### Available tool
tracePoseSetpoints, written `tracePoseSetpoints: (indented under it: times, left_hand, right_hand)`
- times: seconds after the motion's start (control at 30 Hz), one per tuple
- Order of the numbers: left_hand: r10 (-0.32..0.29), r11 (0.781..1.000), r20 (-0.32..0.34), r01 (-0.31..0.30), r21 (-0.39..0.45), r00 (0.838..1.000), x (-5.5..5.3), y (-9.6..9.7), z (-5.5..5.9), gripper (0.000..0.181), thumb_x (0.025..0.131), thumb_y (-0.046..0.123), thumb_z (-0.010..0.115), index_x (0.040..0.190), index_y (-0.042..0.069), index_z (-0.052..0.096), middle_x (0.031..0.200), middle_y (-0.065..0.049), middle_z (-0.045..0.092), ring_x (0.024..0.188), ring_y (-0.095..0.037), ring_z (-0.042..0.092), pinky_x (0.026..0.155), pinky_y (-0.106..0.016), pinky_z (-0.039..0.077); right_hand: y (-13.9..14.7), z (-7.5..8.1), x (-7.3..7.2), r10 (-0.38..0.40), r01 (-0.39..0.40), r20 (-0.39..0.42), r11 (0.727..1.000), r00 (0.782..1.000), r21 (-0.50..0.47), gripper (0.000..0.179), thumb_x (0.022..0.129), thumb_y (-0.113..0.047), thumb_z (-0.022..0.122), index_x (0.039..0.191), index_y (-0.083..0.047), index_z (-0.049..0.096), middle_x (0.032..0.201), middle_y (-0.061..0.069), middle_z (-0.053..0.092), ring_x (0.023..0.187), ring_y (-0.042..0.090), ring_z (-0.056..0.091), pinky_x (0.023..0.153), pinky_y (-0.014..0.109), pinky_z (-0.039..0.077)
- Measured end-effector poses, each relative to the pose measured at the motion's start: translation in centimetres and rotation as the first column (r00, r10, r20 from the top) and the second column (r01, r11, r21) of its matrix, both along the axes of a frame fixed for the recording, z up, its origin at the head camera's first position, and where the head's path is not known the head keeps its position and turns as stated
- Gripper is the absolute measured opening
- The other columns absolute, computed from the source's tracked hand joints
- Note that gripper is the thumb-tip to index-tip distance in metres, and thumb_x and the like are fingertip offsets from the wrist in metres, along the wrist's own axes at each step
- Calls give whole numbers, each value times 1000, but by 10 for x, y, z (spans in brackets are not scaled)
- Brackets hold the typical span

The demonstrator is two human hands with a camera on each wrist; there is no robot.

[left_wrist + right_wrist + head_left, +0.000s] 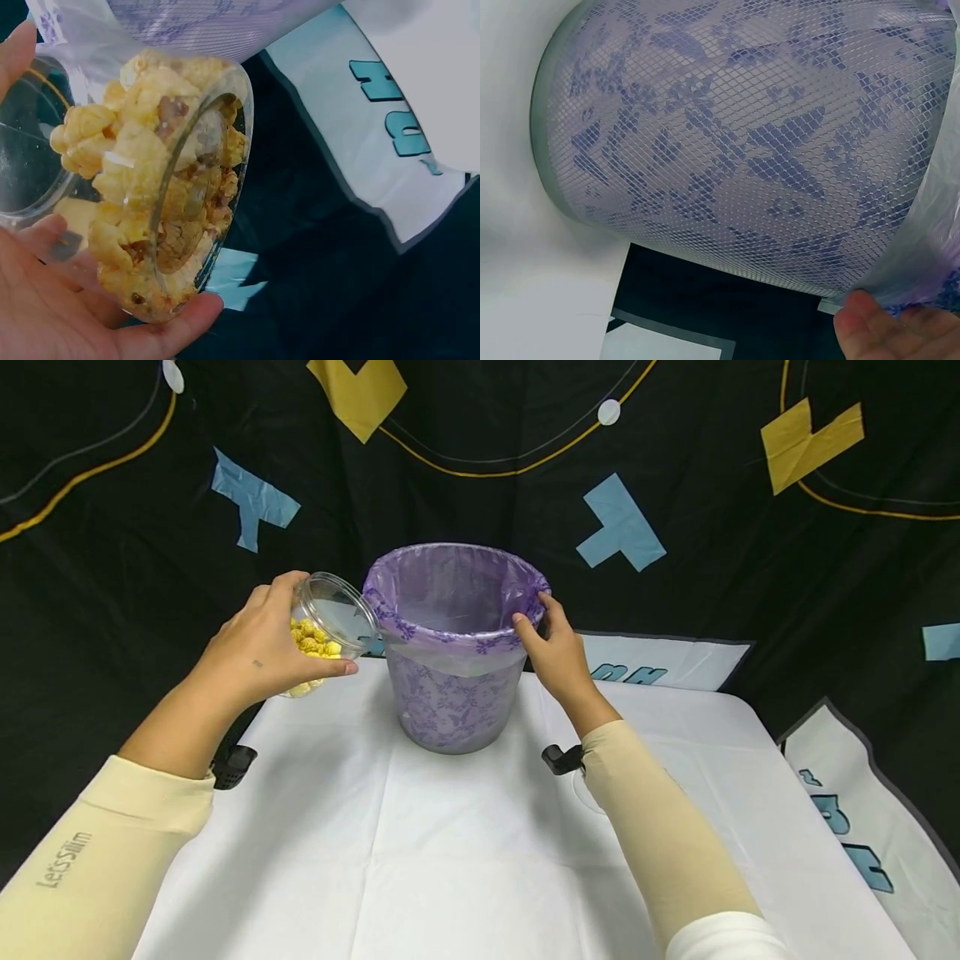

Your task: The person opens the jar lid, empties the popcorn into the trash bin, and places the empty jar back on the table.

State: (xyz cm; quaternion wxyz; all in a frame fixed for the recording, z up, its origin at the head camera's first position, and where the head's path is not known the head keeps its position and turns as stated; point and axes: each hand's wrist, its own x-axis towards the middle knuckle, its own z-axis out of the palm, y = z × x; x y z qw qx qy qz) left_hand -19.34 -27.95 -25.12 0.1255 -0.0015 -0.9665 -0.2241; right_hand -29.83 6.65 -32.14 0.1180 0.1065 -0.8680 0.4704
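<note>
My left hand (251, 647) grips a clear plastic jar (341, 610), tilted with its mouth toward the bin's left rim. Yellow popcorn (311, 639) sits inside the jar; in the left wrist view the popcorn (150, 195) is heaped against the jar's bottom. A purple mesh waste bin (457, 702) with a floral pattern stands upright at the table's far edge. Folded over its rim is a translucent purple bin liner (386, 581). My right hand (558, 652) holds the bin's right rim, thumb and fingers over the liner; the right wrist view shows the fingertips (862, 319) at that edge.
A white cloth covers the table (450, 860). Behind it hangs a black curtain (480, 502) with blue and gold tape pieces. White lettered banners (660, 664) show behind the table and at its right side. A faint clear round item (588, 793) lies by my right wrist.
</note>
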Motion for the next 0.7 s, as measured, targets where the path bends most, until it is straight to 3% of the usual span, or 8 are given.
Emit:
tracePoseSetpoints:
  times: [0.47, 0.7]
  left_hand:
    - [-63, 994, 0, 63, -84, 998, -23, 20, 31, 124, 66, 54, 88, 159, 16, 15, 142, -30, 38, 117, -50, 46, 90, -69, 47]
    - [-71, 982, 8, 71, -177, 997, -30, 28, 44, 124, 65, 55, 87, 159, 17, 16, 142, -31, 38, 115, -51, 48, 86, -70, 49]
  right_hand:
    - [-5, -5, 2, 5, -5, 10, 999, 1000, -48, 82, 92, -74, 41, 159, -32, 17, 163, 6, 26, 149, 23, 27, 117, 50, 31]
    - [-8, -7, 3, 15, -15, 5, 997, 1000, -78, 79, 95, -70, 39, 159, -31, 15, 164, 3, 24, 149, 22, 26, 118, 46, 30]
